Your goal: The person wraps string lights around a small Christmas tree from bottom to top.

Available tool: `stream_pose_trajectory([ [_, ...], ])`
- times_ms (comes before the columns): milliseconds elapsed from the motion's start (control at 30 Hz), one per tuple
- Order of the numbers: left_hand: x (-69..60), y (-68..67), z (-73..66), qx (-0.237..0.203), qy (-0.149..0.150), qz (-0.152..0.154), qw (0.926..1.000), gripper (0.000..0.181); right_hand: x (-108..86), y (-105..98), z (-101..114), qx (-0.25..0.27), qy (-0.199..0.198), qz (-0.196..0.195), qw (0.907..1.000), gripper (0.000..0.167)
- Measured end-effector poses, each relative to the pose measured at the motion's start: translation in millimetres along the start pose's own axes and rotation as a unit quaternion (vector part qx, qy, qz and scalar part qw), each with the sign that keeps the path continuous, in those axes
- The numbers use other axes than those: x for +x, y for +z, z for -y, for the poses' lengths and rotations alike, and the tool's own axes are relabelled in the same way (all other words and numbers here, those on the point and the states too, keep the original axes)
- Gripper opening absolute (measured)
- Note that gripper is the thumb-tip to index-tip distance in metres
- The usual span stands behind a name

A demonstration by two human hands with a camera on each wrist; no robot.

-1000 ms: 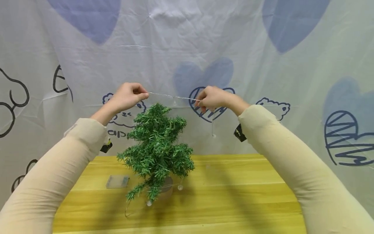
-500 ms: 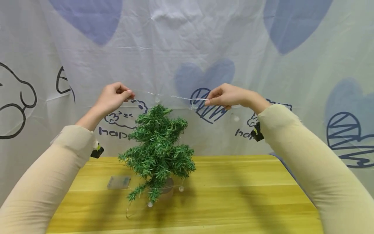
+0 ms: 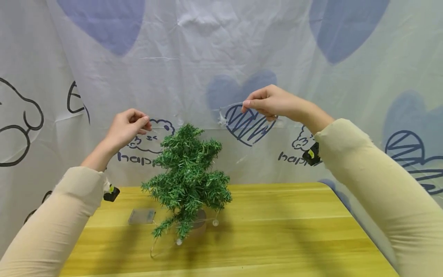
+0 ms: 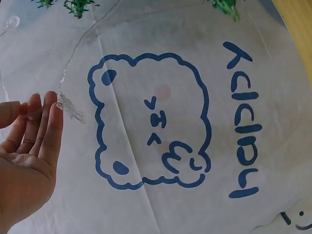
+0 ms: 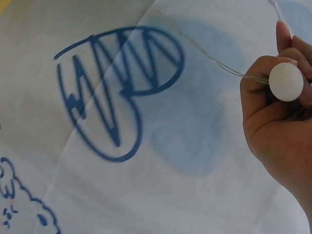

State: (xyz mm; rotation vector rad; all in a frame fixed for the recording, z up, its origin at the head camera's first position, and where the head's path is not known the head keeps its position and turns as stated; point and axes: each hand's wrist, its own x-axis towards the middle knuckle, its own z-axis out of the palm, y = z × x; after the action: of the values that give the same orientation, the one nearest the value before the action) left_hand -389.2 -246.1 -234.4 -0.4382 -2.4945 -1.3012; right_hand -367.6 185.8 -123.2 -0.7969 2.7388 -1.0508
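Note:
A string of fairy lights on thin clear wire spans the space above a small green artificial tree, sagging near its top. My left hand pinches the wire left of the treetop; in the left wrist view a clear snowflake-shaped piece hangs beside its fingers. To the right and higher, my right hand pinches another stretch of the wire. A clear snowflake dangles between the hands. The right wrist view shows a white ball against the right hand. Parts of the wire fade into the pale backdrop.
The tree's pot stands on a yellow wooden table. A flat clear box lies left of it. Wire with small balls, one a white ball, runs around the tree's base. Behind hangs a patterned cloth.
Both hands have spread apart, left hand leftward and lately down, right hand rightward and lately up. The wire held between them slid left, then sagged. The tree has stayed put.

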Motion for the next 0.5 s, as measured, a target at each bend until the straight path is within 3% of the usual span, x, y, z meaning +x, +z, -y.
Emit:
stream_pose_trajectory([
  [133, -13.9, 0.3, 8.8, -0.019, 0.011, -0.023, 0.9995, 0.045, -4.2, 7, 18, 0.003, -0.032, -0.012, 0.9994, 0.034],
  [267, -27.0, 1.1, 17.4, -0.002, 0.039, -0.057, 0.9976, 0.040, -9.9, 14, 36, 0.007, -0.059, -0.010, 0.9982, 0.032],
  [400, -37.8, 2.1, 25.9, 0.027, 0.064, -0.104, 0.9922, 0.033, -16.8, 22, 52, 0.006, -0.079, 0.031, 0.9964, 0.029],
  [500, -45.5, 3.6, 31.8, 0.028, 0.060, -0.131, 0.9892, 0.034, -22.7, 28, 58, 0.003, -0.094, 0.068, 0.9933, 0.028],
])
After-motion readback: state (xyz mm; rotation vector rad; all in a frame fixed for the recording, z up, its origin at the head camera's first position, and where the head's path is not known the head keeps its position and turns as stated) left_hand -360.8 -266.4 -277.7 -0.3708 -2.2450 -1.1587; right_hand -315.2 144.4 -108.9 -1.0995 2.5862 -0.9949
